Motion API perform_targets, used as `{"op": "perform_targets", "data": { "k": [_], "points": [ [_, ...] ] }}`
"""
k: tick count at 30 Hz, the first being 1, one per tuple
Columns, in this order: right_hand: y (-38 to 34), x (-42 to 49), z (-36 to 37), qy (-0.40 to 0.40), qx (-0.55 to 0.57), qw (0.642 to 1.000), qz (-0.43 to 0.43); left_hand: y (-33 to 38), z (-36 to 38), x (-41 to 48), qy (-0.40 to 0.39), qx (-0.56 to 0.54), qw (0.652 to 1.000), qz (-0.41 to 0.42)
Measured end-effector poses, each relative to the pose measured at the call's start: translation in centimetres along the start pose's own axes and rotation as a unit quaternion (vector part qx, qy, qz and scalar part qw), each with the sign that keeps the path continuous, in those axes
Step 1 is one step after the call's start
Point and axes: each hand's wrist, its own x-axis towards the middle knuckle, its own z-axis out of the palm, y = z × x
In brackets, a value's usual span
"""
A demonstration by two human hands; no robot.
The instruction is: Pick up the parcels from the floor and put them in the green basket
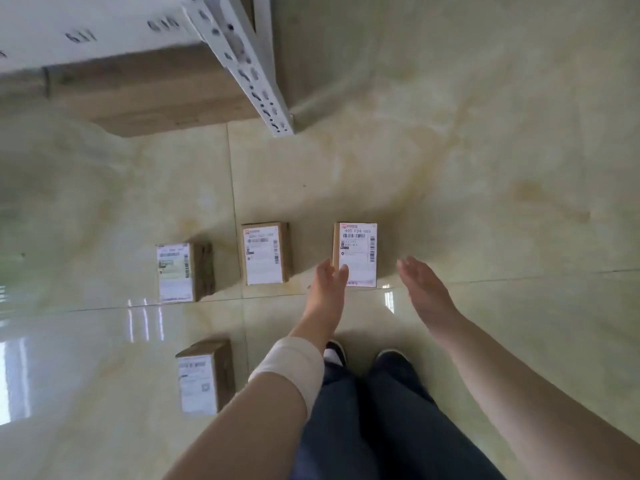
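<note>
The task looks barely begun: four parcels lie on the floor, neither hand holds anything, and the green basket is out of view.

Taking the person's shoes (391, 356) as the dial's centre, the rightmost parcel (358, 252) sits at 12 o'clock, the middle parcel (265, 252) at 11, the leftmost parcel (180, 271) near 10 and the near parcel (202, 379) at 9.

The left hand (329, 282) reaches with straight fingers over the rightmost parcel's near left corner; contact cannot be judged. The right hand (420, 284) is spread flat, apart from the parcel at its 4 o'clock. This reads as a two-handed reach.

Each parcel is a small rectangular box of brown cardboard with a white printed label on top. The floor (485, 168) is glossy, cream, marble-veined tile. A white perforated rack upright (249, 67) stands at 11 o'clock, farther off. A pale wrap (294, 365) circles the left forearm.
</note>
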Motion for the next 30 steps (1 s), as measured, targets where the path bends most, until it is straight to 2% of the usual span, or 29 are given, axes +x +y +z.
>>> {"op": "perform_targets", "data": {
  "k": [3, 7, 10, 13, 16, 20, 22, 25, 30],
  "points": [
    [3.3, 7.7, 1.7, -0.019, -0.06, 0.997, -0.041, -2.7, 1.7, 7.5, -0.001, -0.015, 1.0, -0.01],
    [6.8, 14.8, 4.3, -0.043, -0.061, 0.99, -0.116, -5.0, 3.1, 13.9, 0.016, -0.009, 0.998, 0.058],
    [8.4, 16.8, 5.6, 0.002, -0.06, 0.986, -0.157, -6.2, 3.5, 16.0, 0.02, -0.025, 0.993, 0.111],
    [8.9, 17.2, 6.4, 0.039, -0.057, 0.981, -0.183, -6.8, 3.7, 17.1, 0.012, -0.101, 0.989, 0.102],
    [9.1, 17.1, 6.8, 0.035, -0.033, 0.982, -0.183, -6.4, 3.9, 16.8, -0.002, -0.133, 0.987, 0.085],
    [7.2, 12.9, 6.0, -0.001, 0.059, 0.988, -0.141, -4.8, 3.3, 13.3, -0.026, -0.14, 0.988, 0.063],
    [5.8, 9.3, 5.0, -0.018, 0.064, 0.991, -0.112, -3.6, 2.6, 9.7, -0.024, -0.118, 0.991, 0.061],
    [3.3, 2.1, 3.3, -0.023, 0.074, 0.994, -0.076, -1.4, 1.2, 2.0, -0.029, -0.103, 0.992, 0.068],
    [-3.0, -13.3, 0.6, -0.04, 0.075, 0.995, -0.053, 2.8, -3.0, -13.5, -0.058, -0.156, 0.985, 0.048]
  ]
}}
